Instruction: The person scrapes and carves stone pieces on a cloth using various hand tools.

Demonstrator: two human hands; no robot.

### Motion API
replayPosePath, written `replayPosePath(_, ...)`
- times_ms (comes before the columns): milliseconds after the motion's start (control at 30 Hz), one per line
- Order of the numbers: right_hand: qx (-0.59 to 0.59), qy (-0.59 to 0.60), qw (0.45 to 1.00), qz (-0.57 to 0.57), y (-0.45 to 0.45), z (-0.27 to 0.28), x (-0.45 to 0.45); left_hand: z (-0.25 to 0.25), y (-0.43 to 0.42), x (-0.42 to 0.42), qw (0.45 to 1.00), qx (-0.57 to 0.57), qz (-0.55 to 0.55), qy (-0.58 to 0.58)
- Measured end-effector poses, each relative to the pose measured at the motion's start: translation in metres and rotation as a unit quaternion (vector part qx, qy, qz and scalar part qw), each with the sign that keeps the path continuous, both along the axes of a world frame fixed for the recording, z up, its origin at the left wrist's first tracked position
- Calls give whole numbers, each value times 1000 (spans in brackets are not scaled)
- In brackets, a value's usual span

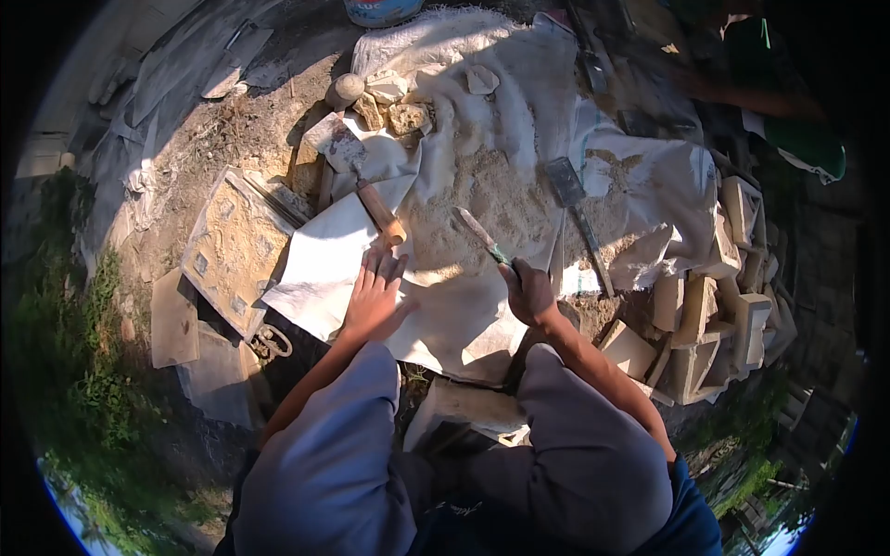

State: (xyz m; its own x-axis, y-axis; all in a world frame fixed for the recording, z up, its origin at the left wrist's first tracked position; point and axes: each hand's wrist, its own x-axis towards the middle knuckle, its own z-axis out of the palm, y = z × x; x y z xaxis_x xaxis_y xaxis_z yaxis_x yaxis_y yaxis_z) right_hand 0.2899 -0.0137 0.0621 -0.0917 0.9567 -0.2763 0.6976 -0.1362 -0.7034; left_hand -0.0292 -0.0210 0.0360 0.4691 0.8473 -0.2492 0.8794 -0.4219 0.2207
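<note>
My left hand (375, 295) lies open on the white sack cloth (320, 264), its fingers spread just below the wooden handle of a trowel (375, 208). In my right hand (530, 292) is a narrow blade tool (477, 230), gripped by its greenish handle, with the blade pointing up and left over the cloth. Sandy powder (491, 190) is spread over the middle of the cloth. To the right of it lies a long-handled flat tool (567, 185).
Pale stones (387, 88) sit at the upper middle. A rectangular slab with a sandy surface (227, 246) is at left. Hollow cast blocks (700, 343) are stacked at right. Another person's arm (760, 97) shows at upper right. A bucket (382, 11) is at the top.
</note>
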Motion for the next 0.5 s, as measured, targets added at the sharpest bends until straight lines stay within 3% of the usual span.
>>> replayPosePath(100, -15, 4, 1000, -9, -3, -10, -9, 2, -3, -2, 1000, 19, -4, 0)
replayPosePath(167, -87, -128, 988, 21, -1, -36, -3, 0, -2, -2, 999, 26, 2, -32)
replayPosePath(200, -96, -135, 986, 19, 1, -41, -1, 2, -1, -1, 999, 31, 3, -33)
replayPosePath(333, -36, -84, 995, 34, -1, -42, 3, 6, -2, -3, 999, 0, 9, -32)
replayPosePath(500, 28, -24, 999, -24, -1, -16, -7, 0, -5, -3, 1000, 5, 11, -10)
